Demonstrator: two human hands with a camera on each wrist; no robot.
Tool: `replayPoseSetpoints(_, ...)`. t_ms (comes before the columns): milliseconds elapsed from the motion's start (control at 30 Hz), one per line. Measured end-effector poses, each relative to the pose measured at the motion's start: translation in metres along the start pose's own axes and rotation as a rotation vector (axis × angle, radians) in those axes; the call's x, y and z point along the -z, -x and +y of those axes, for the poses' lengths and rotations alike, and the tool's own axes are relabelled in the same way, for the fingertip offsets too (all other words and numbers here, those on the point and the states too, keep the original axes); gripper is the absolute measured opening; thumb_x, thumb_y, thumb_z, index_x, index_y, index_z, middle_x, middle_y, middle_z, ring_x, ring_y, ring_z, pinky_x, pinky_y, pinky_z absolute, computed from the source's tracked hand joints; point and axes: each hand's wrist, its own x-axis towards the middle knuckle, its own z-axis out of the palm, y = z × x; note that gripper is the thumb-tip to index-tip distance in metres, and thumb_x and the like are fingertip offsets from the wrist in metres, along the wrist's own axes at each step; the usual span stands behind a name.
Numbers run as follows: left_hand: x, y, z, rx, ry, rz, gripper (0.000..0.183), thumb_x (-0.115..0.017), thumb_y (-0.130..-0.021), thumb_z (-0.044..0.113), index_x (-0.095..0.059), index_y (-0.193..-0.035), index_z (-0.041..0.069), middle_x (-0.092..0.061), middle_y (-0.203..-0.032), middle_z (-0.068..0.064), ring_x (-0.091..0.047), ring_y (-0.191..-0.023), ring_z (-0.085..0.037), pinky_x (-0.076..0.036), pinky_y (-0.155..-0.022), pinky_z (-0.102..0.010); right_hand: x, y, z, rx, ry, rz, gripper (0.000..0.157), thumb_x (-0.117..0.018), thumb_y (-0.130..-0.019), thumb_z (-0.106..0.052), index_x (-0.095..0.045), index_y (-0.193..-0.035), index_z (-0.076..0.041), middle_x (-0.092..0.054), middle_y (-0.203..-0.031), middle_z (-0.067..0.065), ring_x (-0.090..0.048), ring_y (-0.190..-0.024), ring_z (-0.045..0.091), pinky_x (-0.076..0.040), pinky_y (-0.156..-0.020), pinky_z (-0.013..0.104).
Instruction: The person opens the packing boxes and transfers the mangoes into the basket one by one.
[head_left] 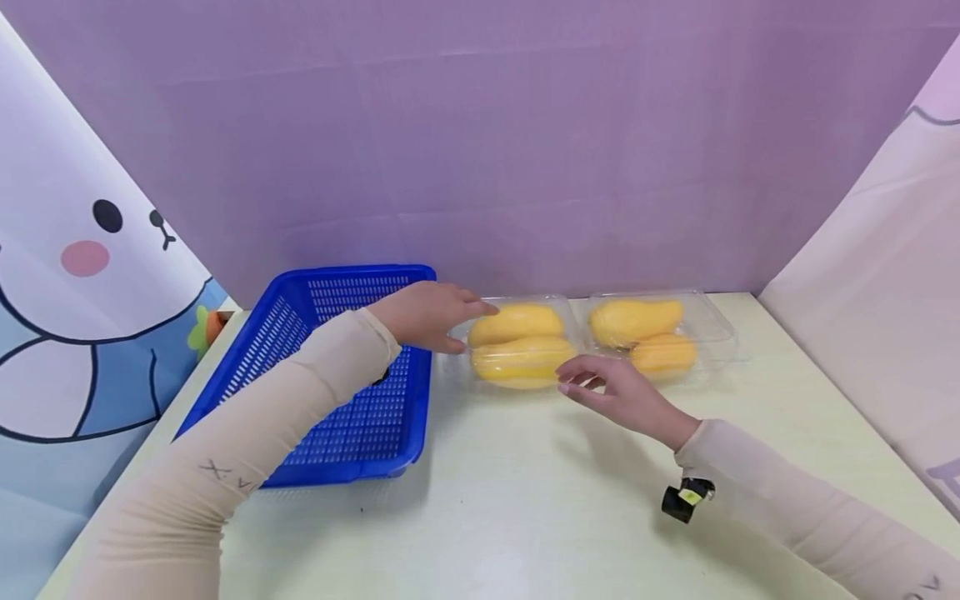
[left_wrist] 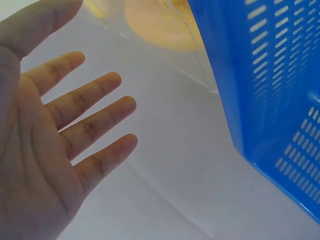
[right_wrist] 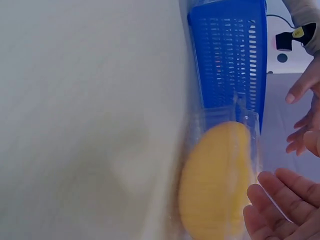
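Two yellow mangoes (head_left: 522, 362) lie one behind the other in a clear plastic box (head_left: 551, 302) near the back of the table. My left hand (head_left: 431, 315) hovers at the left side of this box, fingers spread in the left wrist view with nothing in them. Near the box's front right corner is my right hand (head_left: 617, 395), its fingers loosely bent and no object in its grasp. A second clear box (head_left: 712, 325) stands beside the first on the right, with two more mangoes (head_left: 636, 321) inside.
A blue perforated basket (head_left: 416, 433) stands to the left, under my left forearm. A purple cloth (head_left: 510, 167) hangs behind the table, and printed cloths (head_left: 67, 350) border the sides. The pale table top (head_left: 510, 508) extends in front of the boxes.
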Motion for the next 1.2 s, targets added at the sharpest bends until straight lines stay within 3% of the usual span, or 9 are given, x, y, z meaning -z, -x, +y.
replayPoseSetpoints(267,-0.002,-0.006,0.012,-0.034,-0.017,-0.041,0.063,-0.064,-0.088,0.036,-0.038,-0.145,0.026,-0.048,-0.14,-0.005,-0.046,-0.127,-0.025,-0.038,-0.104,-0.043,-0.011,0.003,0.011,-0.192,-0.146,-0.093,0.028,-0.058,-0.094,-0.019,-0.064,-0.11,0.003,-0.067,-0.102,0.015,-0.064,-0.092,0.022,-0.052,-0.08,0.027)
replayPoseSetpoints(433,-0.001,-0.011,0.018,-0.02,-0.014,-0.063,0.063,-0.064,-0.088,0.036,-0.038,-0.145,0.027,-0.048,-0.141,-0.004,-0.044,-0.129,-0.024,-0.036,-0.106,-0.043,-0.014,0.005,0.017,-0.26,-0.346,-0.131,0.033,-0.054,-0.096,-0.015,-0.058,-0.114,0.012,-0.064,-0.106,0.024,-0.062,-0.096,0.037,-0.053,-0.084,0.037)
replayPoseSetpoints(567,-0.001,-0.015,0.023,-0.021,-0.022,-0.071,0.062,-0.065,-0.088,0.035,-0.04,-0.144,0.026,-0.051,-0.136,-0.004,-0.049,-0.123,-0.023,-0.039,-0.104,-0.042,-0.017,0.006,0.021,-0.325,-0.485,-0.16,0.04,-0.048,-0.098,-0.019,-0.052,-0.119,0.015,-0.061,-0.112,0.027,-0.059,-0.101,0.04,-0.05,-0.089,0.045)
replayPoseSetpoints(767,0.0,-0.023,0.03,-0.03,-0.062,-0.087,0.061,-0.065,-0.087,0.036,-0.041,-0.143,0.027,-0.055,-0.131,-0.003,-0.052,-0.115,-0.021,-0.041,-0.102,-0.039,-0.02,0.007,0.027,-0.404,-0.62,-0.176,0.043,-0.043,-0.099,-0.017,-0.045,-0.124,0.018,-0.06,-0.115,0.026,-0.061,-0.099,0.028,-0.049,-0.092,0.04)
replayPoseSetpoints(967,-0.008,-0.033,0.033,-0.046,-0.096,-0.1,0.064,-0.065,-0.087,0.038,-0.039,-0.144,0.027,-0.052,-0.136,-0.002,-0.048,-0.122,-0.022,-0.035,-0.107,-0.041,-0.02,0.006,0.035,-0.478,-0.808,-0.195,0.044,-0.041,-0.1,-0.013,-0.04,-0.127,0.021,-0.065,-0.104,0.013,-0.064,-0.093,0.016,-0.051,-0.088,0.03)
replayPoseSetpoints(1200,-0.015,-0.04,0.036,-0.041,-0.135,-0.115,0.069,-0.064,-0.087,0.042,-0.033,-0.147,0.027,-0.042,-0.145,-0.001,-0.04,-0.131,-0.023,-0.032,-0.109,-0.043,-0.023,0.003,0.039,-0.598,-0.935,-0.162,0.038,-0.046,-0.099,-0.019,-0.049,-0.12,0.012,-0.067,-0.094,0.006,-0.066,-0.088,0.014,-0.052,-0.086,0.028)
